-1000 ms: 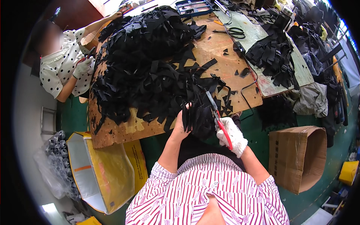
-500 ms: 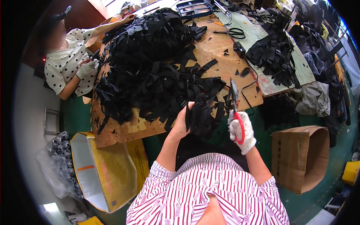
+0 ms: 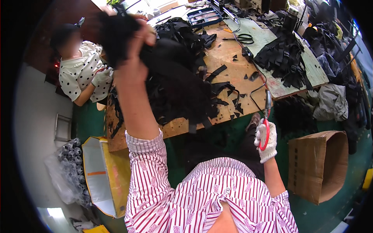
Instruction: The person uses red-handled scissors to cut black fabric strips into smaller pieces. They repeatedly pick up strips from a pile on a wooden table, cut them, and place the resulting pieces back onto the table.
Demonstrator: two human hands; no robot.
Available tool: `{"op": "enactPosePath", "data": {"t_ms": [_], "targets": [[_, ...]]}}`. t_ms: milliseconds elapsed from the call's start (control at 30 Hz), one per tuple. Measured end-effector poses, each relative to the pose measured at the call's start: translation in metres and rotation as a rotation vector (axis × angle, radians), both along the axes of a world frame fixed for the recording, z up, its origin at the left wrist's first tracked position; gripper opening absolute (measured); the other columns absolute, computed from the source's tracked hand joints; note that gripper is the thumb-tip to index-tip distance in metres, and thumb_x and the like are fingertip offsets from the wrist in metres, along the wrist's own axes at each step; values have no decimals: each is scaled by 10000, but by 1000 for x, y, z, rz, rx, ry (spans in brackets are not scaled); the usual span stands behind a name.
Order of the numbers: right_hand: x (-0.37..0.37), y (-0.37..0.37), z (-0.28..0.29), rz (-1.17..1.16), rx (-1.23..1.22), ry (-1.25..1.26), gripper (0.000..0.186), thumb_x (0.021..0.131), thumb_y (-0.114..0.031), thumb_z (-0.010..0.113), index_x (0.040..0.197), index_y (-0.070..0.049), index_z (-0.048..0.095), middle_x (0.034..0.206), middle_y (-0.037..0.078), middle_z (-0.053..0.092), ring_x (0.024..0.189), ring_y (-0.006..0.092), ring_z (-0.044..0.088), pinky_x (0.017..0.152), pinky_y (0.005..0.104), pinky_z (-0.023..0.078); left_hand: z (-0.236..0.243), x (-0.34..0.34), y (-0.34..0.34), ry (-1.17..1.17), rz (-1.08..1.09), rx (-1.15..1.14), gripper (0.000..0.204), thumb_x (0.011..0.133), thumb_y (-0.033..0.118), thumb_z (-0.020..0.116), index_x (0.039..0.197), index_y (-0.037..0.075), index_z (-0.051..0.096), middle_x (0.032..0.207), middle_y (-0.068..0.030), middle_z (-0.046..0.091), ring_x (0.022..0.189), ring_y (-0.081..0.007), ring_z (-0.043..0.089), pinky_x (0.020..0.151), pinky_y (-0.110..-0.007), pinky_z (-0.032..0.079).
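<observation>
My left hand (image 3: 136,54), bare and motion-blurred, is raised high at the upper left, gripping a blurred bunch of black fabric straps (image 3: 116,35). More straps trail in a dark smear over the pile of black strap pieces (image 3: 176,29) on the worn wooden tabletop (image 3: 221,58). My right hand (image 3: 266,140), in a white knit glove, is low at the right, beyond the table's front edge, closed on red-handled scissors (image 3: 267,104) whose blades point upward.
A co-worker in dotted top (image 3: 77,70) works at left. Yellow bin (image 3: 108,167) and cardboard box (image 3: 316,163) flank me. Pale board (image 3: 311,73) holds another strap pile (image 3: 283,58). Black scissors (image 3: 244,39), blue tray (image 3: 204,17) and a cable (image 3: 256,93) lie beyond.
My left hand has swung up and leftward from the front edge with the straps. My right hand with the scissors has moved right and down, away from them.
</observation>
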State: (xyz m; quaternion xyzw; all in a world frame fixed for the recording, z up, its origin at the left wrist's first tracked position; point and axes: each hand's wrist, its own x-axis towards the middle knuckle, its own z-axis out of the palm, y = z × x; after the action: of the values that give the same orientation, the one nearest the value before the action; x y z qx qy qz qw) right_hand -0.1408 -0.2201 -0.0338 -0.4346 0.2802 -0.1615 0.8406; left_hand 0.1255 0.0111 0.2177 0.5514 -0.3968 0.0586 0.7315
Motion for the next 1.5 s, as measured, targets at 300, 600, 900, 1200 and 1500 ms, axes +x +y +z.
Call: {"op": "enactPosePath", "data": {"t_ms": [300, 600, 900, 1200, 1500], "targets": [[-23, -5, -11, -76, 22, -88, 195, 891, -246, 588, 1020, -114, 524, 635, -2, 508, 429, 77, 462, 340, 198, 381, 43, 20, -10, -564, 138, 509, 278, 851, 198, 591, 1051, 6, 572, 953, -88, 628, 938, -162, 571, 869, -314, 432], [-35, -4, 6, -147, -90, -111, 202, 901, -248, 569, 1020, -102, 497, 674, -14, 494, 448, 57, 450, 351, 177, 367, 51, 101, 1, -770, 390, 344, 301, 713, 37, 629, 1007, 93, 598, 811, -122, 622, 733, -295, 613, 684, -340, 494], [-53, -20, 25, -257, -141, -150, 236, 874, -211, 627, 991, -92, 459, 681, -20, 495, 453, 34, 441, 356, 178, 392, 93, 17, -42, 237, -154, 173, 231, 858, 182, 590, 1011, 8, 588, 1013, -144, 648, 758, -136, 633, 706, -272, 518], [-45, -41, 11, -395, -34, -177, 217, 886, -206, 598, 1012, -98, 459, 681, -29, 462, 442, 43, 423, 351, 182, 383, 70, -12, -108, 314, -495, 20, 121, 864, 164, 602, 895, 57, 554, 701, -38, 537, 613, -128, 562, 571, -256, 483], [-20, -86, -43, -647, 210, -257, 297, 921, -366, 492, 1045, -97, 481, 635, -15, 451, 421, 75, 417, 333, 196, 354, 6, -25, -218, 262, -425, 42, 223, 819, 156, 639, 935, 3, 527, 597, -24, 445, 567, -114, 445, 616, -246, 389]]}}
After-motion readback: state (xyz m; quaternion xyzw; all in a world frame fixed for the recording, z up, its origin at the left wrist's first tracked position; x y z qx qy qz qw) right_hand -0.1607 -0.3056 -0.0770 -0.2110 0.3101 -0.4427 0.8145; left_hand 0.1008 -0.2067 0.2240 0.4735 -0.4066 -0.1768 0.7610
